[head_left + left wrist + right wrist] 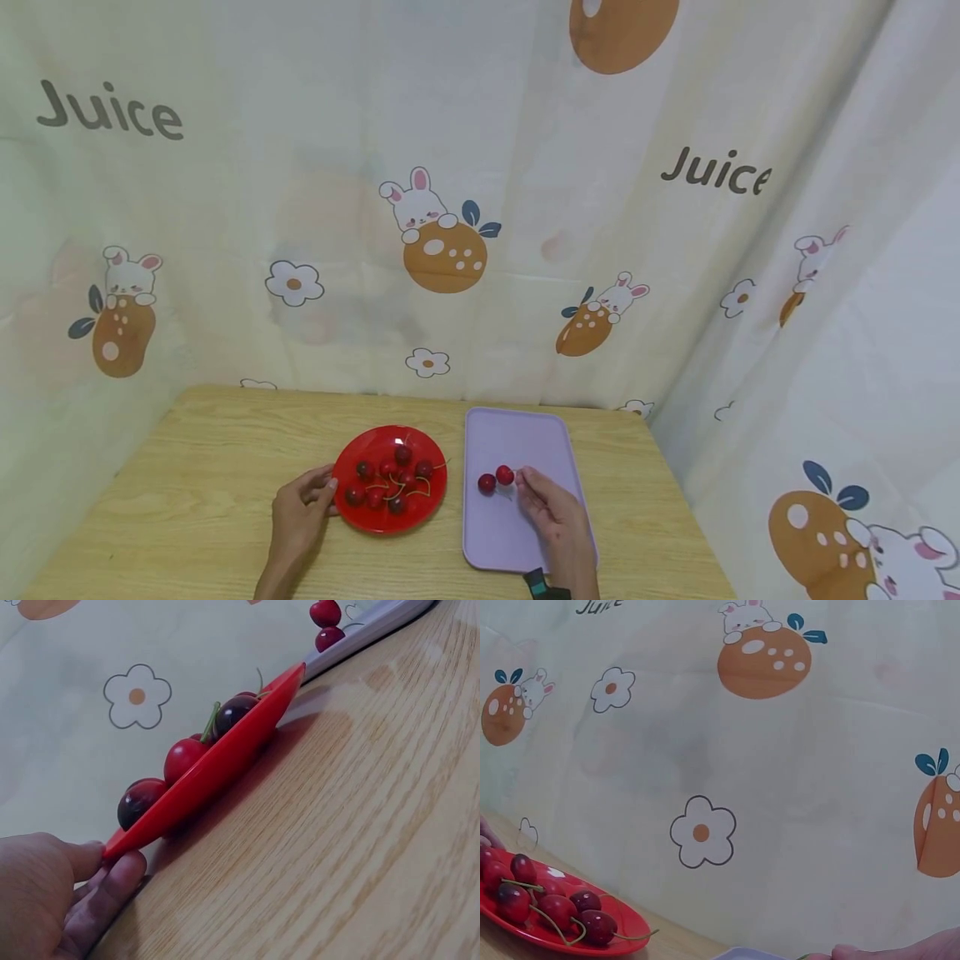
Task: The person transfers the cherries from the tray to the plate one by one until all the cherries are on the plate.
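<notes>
My left hand point(298, 510) pinches the left rim of a round red plate point(390, 522), thumb on top and fingers beneath, as the left wrist view shows. Several dark red cherries point(186, 760) with green stems lie piled on the plate. To the right, over a lilac tray point(517, 429), my right hand point(553, 510) pinches a bright red cherry point(505, 475) by its stem, between thumb and fingertips. A darker cherry point(487, 483) sits on the tray just left of it. Only a sliver of the right hand point(907, 952) shows in the right wrist view.
Plate and tray stand side by side on a light wooden table point(217, 450), with a narrow strip of wood between them. A pale curtain point(337, 208) printed with rabbits, fruit and flowers hangs behind the table and along its sides.
</notes>
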Tool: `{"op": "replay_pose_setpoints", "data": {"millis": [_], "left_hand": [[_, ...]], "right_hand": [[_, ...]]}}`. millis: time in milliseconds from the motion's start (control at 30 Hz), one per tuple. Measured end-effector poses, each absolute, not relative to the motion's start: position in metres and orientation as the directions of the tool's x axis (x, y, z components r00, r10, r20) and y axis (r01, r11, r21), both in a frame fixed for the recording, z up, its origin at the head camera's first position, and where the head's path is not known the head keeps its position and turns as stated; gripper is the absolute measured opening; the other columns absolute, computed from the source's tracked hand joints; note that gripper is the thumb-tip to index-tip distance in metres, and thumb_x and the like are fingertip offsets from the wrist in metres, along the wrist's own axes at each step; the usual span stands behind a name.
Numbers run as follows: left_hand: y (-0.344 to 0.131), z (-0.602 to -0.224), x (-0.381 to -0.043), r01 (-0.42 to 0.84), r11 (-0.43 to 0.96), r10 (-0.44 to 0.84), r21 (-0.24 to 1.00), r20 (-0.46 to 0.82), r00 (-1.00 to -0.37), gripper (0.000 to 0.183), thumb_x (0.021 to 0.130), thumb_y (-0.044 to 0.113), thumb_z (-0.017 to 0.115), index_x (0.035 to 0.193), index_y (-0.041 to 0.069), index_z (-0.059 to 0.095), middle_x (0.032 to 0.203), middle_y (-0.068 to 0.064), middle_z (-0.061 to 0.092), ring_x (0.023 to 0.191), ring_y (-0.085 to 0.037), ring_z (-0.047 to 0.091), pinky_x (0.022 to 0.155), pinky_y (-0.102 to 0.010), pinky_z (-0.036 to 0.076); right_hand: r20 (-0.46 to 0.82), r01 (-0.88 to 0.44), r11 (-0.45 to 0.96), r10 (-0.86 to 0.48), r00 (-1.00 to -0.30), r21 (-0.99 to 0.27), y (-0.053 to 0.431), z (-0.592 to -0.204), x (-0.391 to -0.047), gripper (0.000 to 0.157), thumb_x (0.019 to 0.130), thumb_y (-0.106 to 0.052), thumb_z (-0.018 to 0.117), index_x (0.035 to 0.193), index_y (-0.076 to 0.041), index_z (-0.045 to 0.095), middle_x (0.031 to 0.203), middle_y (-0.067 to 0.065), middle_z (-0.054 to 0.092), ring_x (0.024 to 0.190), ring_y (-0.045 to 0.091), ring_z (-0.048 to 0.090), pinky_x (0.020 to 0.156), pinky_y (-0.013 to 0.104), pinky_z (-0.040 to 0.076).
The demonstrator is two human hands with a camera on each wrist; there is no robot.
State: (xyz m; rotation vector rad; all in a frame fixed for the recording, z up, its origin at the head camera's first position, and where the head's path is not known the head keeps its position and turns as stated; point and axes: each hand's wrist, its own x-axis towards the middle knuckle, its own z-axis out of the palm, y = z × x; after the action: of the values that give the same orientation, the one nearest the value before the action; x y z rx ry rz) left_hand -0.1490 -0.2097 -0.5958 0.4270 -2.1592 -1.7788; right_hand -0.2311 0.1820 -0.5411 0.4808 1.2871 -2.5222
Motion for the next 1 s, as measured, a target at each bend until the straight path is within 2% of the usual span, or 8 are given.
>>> {"op": "replay_pose_setpoints", "data": {"millis": [300, 1000], "left_hand": [[-0.211, -0.597, -0.149, -0.062, 0.185, -0.42, 0.981, 0.022, -0.907, 0.035, 0.107, 0.002, 0.066, 0.141, -0.006, 0.068, 0.122, -0.028, 0.074, 0.081, -0.001, 0.073, 0.069, -0.027, 0.072], [-0.211, -0.595, -0.149, -0.049, 0.179, -0.419, 0.983, 0.031, -0.907, 0.034, 0.106, 0.001, 0.067, 0.14, -0.006, 0.069, 0.122, -0.028, 0.074, 0.08, -0.003, 0.073, 0.068, -0.028, 0.072]], "right_hand": [[-0.359, 0.374, -0.525, -0.136, -0.924, -0.764, 0.172, -0.543, -0.233, 0.034, 0.107, 0.009, 0.058, 0.087, -0.008, 0.08, 0.085, 0.005, 0.082, 0.082, 0.009, 0.08, 0.083, 0.019, 0.07], [-0.367, 0.397, -0.525, -0.166, -0.915, -0.753, 0.154, -0.529, -0.234, 0.027, 0.106, 0.007, 0.062, 0.093, -0.006, 0.082, 0.09, 0.007, 0.083, 0.086, 0.011, 0.08, 0.082, 0.018, 0.069]]}}
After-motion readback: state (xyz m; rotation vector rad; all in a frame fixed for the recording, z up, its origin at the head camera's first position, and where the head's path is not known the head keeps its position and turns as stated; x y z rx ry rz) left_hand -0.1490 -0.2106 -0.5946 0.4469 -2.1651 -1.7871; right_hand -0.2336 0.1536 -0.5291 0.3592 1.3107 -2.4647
